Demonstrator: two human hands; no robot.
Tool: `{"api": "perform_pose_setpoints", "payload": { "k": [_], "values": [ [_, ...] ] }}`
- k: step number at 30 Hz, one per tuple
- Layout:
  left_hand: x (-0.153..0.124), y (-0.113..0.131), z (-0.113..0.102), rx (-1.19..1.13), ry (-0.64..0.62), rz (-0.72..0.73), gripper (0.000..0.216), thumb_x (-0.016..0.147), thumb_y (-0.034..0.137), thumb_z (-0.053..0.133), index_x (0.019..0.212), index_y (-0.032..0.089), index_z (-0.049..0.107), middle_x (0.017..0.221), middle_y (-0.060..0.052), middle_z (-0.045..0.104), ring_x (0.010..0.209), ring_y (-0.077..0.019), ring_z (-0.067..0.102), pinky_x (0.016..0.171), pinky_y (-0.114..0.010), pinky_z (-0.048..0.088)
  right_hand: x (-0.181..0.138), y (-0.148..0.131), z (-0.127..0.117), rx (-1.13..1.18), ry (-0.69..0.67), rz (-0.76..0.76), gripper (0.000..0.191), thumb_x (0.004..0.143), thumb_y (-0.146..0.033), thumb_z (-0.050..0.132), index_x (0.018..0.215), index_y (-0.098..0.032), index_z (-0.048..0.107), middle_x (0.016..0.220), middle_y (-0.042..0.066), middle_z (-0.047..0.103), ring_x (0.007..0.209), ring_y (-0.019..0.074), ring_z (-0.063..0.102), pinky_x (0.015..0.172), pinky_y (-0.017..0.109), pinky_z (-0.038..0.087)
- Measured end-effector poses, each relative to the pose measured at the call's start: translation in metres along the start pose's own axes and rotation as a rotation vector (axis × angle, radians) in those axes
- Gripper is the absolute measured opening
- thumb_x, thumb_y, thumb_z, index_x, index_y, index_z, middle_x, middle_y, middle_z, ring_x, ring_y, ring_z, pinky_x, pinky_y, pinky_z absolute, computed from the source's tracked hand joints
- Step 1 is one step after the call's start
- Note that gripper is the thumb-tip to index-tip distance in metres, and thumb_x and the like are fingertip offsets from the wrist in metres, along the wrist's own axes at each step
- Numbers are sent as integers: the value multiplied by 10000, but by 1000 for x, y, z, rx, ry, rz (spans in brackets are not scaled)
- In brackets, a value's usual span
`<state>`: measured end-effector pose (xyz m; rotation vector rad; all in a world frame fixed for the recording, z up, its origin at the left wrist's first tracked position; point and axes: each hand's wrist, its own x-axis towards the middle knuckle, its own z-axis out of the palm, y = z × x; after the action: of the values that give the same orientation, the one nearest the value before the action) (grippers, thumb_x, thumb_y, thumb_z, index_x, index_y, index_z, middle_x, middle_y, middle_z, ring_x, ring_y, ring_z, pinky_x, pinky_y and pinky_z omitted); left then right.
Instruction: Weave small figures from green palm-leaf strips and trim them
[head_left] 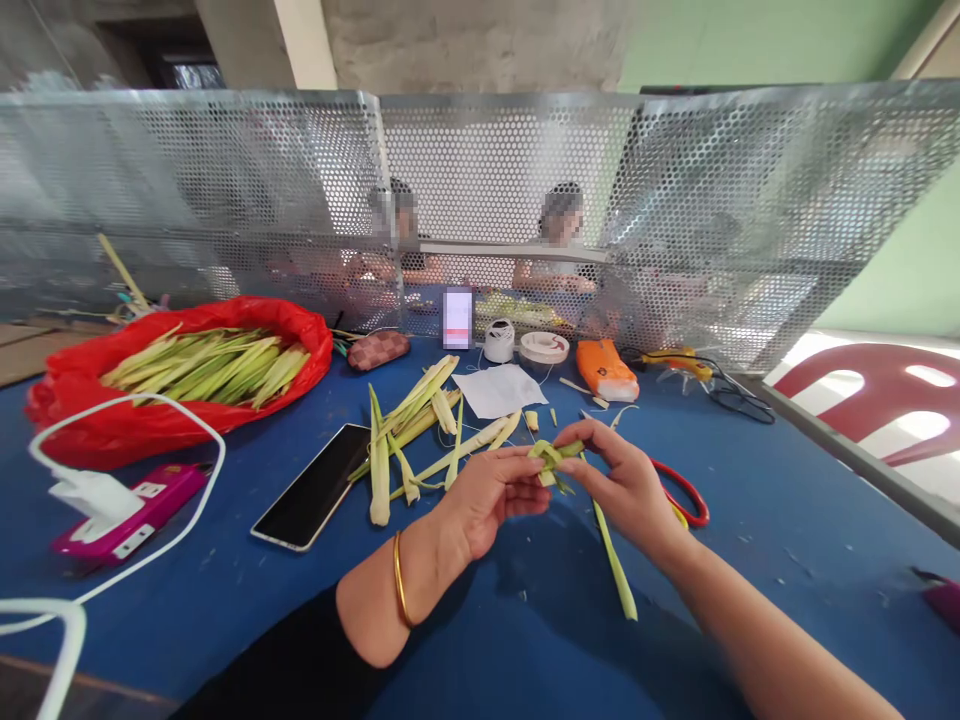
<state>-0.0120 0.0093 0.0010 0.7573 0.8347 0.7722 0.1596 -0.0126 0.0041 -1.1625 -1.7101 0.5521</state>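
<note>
Between my two hands, above the blue table, is a small folded piece of green corn husk (549,460). My left hand (491,495), with a gold bangle at the wrist, pinches its left side. The thumb and fingers of my right hand (619,480) grip its right side. A long husk strip (616,570) lies below my right hand. Red-handled scissors (694,495) rest partly hidden behind my right wrist. Loose corn husks (380,470) are scattered left of my hands, with a white paper sheet (501,390) just beyond.
A red plastic bag (75,400) full of husks stands at left. Near it are a purple power strip (161,510) with a white cable and a dark phone (315,490). Tape (544,347), string (499,342) and an orange tissue pack (606,370) line the perforated metal divider (480,150); two people sit behind.
</note>
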Motion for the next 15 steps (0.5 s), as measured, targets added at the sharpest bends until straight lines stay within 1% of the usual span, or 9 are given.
{"api": "perform_pose_setpoints", "payload": {
  "k": [2,4,7,10,11,13,15],
  "values": [
    [0,0,0,-16,2,-4,152,711,199,685,838,119,708,637,-26,642,576,-111,626,586,-217,528,1,0,0,65,-21,47,143,787,-322,648,871,-213,607,863,23,635,814,191,569,755,312,445],
    [-2,2,2,17,-3,13,149,719,201,678,838,118,709,647,-32,651,576,-114,630,592,-221,528,1,1,1,132,-9,108,144,755,-318,682,834,-213,624,828,13,632,796,187,562,743,310,438],
    [-6,4,6,138,-6,70,176,718,221,684,857,117,713,673,-36,665,571,-118,636,604,-232,523,2,2,2,300,7,241,168,689,-301,739,762,-202,625,768,-1,610,738,166,542,690,290,424],
    [-7,3,8,282,-18,142,182,728,236,669,859,122,723,654,-26,659,572,-117,631,619,-233,513,1,0,2,473,-58,389,201,648,-274,762,706,-189,590,724,-13,588,671,138,521,639,268,407],
    [-7,2,8,333,-24,180,179,732,235,661,857,125,727,639,-21,653,576,-116,627,627,-234,510,1,0,2,509,-80,427,203,647,-267,760,713,-188,585,711,-17,582,654,131,517,632,265,403],
    [-6,-1,8,421,-34,262,177,736,233,650,855,133,735,618,-11,643,582,-113,614,642,-238,508,0,-1,3,561,-93,465,227,647,-257,756,806,-194,607,697,-29,567,642,127,517,636,265,403],
    [-5,-3,7,465,-38,303,191,734,243,649,869,143,740,624,-7,641,586,-114,607,648,-247,510,0,0,5,586,-82,471,334,638,-260,760,941,-208,631,700,-40,551,645,126,518,647,269,406]
  ]
}}
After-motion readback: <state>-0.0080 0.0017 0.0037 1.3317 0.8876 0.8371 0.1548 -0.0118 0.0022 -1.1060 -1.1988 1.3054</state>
